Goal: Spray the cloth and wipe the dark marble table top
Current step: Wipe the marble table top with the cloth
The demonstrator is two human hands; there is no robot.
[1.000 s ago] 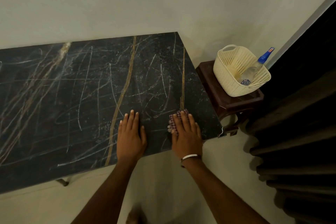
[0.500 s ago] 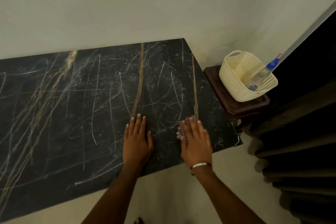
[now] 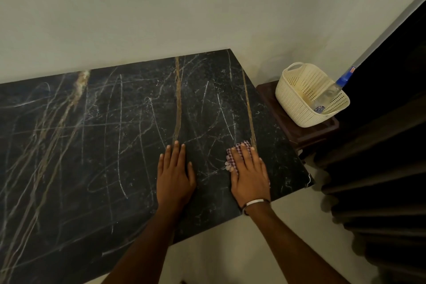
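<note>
The dark marble table top [image 3: 96, 145], veined with gold and white streaks, fills the left and middle of the view. My right hand [image 3: 250, 173] lies flat with straight fingers on a small chequered cloth [image 3: 231, 157], pressing it onto the marble near the table's right front corner. Only the cloth's left and far edges show past the fingers. My left hand [image 3: 174, 174] rests flat on the bare marble a little to the left, fingers straight. The spray bottle [image 3: 329, 94], clear with a blue head, leans inside a cream basket.
A cream perforated basket [image 3: 297, 97] stands on a small dark wooden side table [image 3: 306, 134] right of the marble top. A pale wall runs behind the table. Dark curtains [image 3: 380, 157] hang at the right. Pale floor shows below the table's front edge.
The view has shifted, so table and basket sit lower and more to the right in frame. Both hands stay flat on the marble, the right one still over the cloth.
</note>
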